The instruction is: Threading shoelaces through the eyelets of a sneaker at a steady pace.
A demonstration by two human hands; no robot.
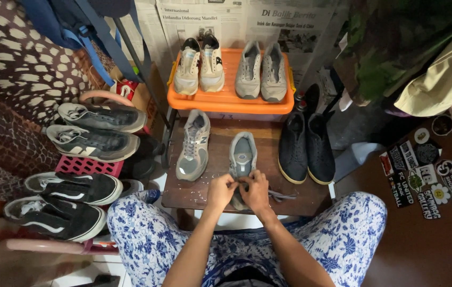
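Shoes crowd this cramped corner, with newspaper pasted on the wall behind a low brown wooden table (311,199). At its front edge, the person's left hand (220,191) and right hand (256,192) are drawn close together, fingers pinching the laces of a grey sneaker (242,159) that points away from them; one lace end trails right along the wood. Its grey mate (194,144) stands just to the left, near the table's left edge. A black pair (307,149) sits at the right edge. Behind, at the back edge, an orange tray (228,100) carries a beige pair and a grey pair. Blue floral trousers (343,234) cover both knees. More dark sneakers are stacked off to the left.
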